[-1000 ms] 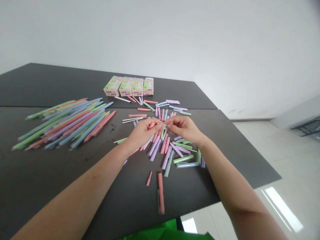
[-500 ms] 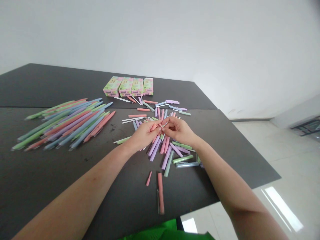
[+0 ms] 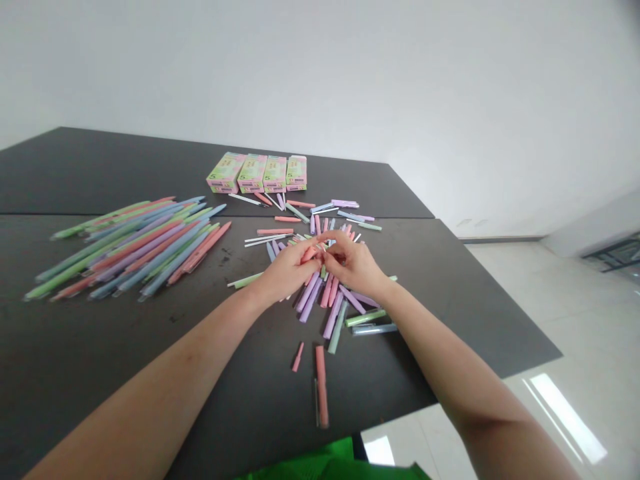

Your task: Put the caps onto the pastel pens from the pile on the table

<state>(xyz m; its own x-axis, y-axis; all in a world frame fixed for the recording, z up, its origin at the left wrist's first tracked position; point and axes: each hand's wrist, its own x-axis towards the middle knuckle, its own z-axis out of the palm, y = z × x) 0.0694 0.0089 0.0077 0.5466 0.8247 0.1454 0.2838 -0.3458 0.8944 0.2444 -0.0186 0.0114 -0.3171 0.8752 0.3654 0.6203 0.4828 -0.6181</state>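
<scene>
Over a scatter of pen parts, my left hand point(image 3: 289, 270) is closed on a pink pen part point(image 3: 311, 254), mostly covered by the fingers. My right hand point(image 3: 356, 265) touches the left at the fingertips, pinched around something small and whitish that I cannot make out. Beneath both hands lie purple pen barrels point(image 3: 311, 300), pink ones and green ones, fanned outward. Closer to me, a pink barrel with a clear clip point(image 3: 321, 387) rests beside a short pink tip piece point(image 3: 297, 357).
A heap of whole pens point(image 3: 135, 247) in several colours covers the left of the dark table point(image 3: 240, 413). Several pink and green boxes point(image 3: 225, 172) stand at the back. White refills point(image 3: 267, 240) lie left of the hands. The table's right edge borders a tiled floor point(image 3: 560, 320).
My right hand has shifted slightly left and turned, its fingers now closer over the left hand's fingers. My left hand and the pens on the table have barely moved.
</scene>
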